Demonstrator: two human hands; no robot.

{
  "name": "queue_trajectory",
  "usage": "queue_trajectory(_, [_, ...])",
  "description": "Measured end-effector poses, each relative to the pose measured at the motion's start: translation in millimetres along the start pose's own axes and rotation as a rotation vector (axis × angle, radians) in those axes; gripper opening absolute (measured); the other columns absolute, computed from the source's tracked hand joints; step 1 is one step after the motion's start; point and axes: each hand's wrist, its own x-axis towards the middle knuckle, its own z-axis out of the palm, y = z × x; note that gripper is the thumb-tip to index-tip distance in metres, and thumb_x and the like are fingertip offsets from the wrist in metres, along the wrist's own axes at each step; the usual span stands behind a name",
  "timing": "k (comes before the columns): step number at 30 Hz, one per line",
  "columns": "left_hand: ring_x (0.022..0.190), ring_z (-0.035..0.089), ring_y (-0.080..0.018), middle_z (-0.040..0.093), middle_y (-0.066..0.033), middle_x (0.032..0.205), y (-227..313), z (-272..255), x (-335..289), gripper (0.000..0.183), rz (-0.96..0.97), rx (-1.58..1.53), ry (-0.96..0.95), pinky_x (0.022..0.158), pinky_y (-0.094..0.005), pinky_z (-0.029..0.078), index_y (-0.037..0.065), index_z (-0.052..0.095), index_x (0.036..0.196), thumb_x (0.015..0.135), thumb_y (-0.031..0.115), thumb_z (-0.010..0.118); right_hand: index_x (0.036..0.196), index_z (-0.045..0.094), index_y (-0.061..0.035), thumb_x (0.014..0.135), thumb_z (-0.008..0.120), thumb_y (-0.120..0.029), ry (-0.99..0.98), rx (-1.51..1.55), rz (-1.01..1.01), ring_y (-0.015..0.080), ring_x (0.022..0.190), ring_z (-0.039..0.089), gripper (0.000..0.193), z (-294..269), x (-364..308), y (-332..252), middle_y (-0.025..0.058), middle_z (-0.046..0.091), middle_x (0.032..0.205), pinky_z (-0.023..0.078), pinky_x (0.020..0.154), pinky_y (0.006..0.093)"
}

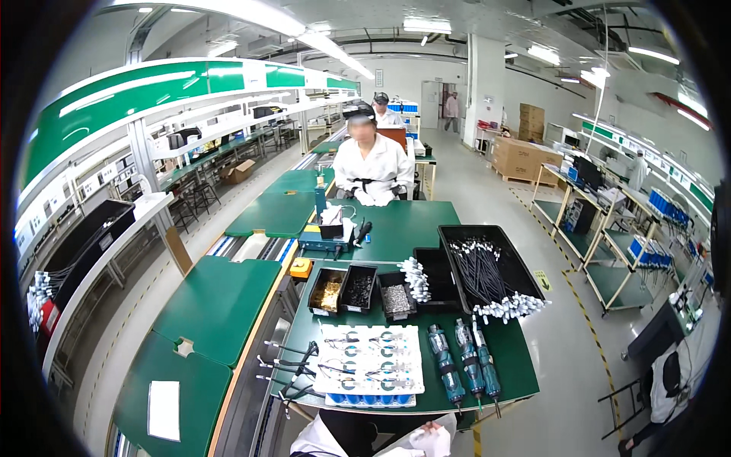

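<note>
White-topped rectangular block of blue cylinders (371, 359), on the flat green counter (515, 367) before you; your right hand (432, 439) is near the counter's edge, its grip unclear; your left hand is unseen.

Brown carton stack (531, 120) and white pillar (485, 91) stood behind large cardboard box (518, 158). Left of box sat white-coated person (371, 161); farther left, open carton (237, 171). Black monitor (585, 169) stood right of box, yellow floor marker (542, 280) in front.
</note>
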Motion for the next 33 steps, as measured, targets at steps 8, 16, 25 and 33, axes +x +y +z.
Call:
queue_trajectory(8, [0.080, 0.071, -0.0371, 0.071, -0.0181, 0.086, 6, -9, 10, 0.035, -0.058, 0.285, 0.125, 0.075, -0.0471, 0.055, 0.009, 0.066, 0.118, 0.093, 0.033, 0.064, 0.071, 0.046, -0.0144, 0.094, 0.054, -0.020, 0.189, 0.259, 0.143, 0.0115, 0.053, 0.036, 0.025, 36, 66, 44, -0.0044, 0.038, 0.058, 0.038, 0.059, 0.0312])
queue_trajectory(16, [0.071, 0.069, -0.0353, 0.069, -0.0153, 0.081, 9, -19, 6, 0.042, 0.297, 0.370, -0.002, 0.069, -0.0469, 0.055, 0.019, 0.059, 0.136, 0.094, 0.026, 0.060, 0.074, 0.050, -0.0157, 0.093, 0.056, -0.027, 0.305, 0.346, -0.125, 0.0098, 0.054, 0.041, 0.023, 14, 71, 32, -0.0054, 0.046, 0.062, 0.038, 0.056, 0.0268])
queue_trajectory(25, [0.099, 0.070, -0.0414, 0.075, -0.0220, 0.103, -12, 24, 47, 0.055, -0.206, 0.042, -0.241, 0.089, -0.0498, 0.052, 0.009, 0.077, 0.105, 0.102, 0.053, 0.044, 0.081, 0.060, -0.0167, 0.091, 0.061, -0.037, 0.340, 0.375, -0.646, 0.0084, 0.058, 0.050, 0.023, -14, 59, -25, -0.0060, 0.059, 0.070, 0.040, 0.053, 0.0236])
queue_trajectory(33, [0.109, 0.068, -0.0366, 0.074, -0.0196, 0.114, -17, 13, 42, 0.058, -0.239, -0.454, -0.266, 0.097, -0.0436, 0.050, 0.008, 0.073, 0.119, 0.102, 0.057, 0.048, 0.079, 0.055, -0.0175, 0.095, 0.059, -0.031, 0.605, 0.318, -0.839, 0.0083, 0.058, 0.045, 0.021, 66, 29, -19, -0.0061, 0.049, 0.069, 0.039, 0.056, 0.0246])
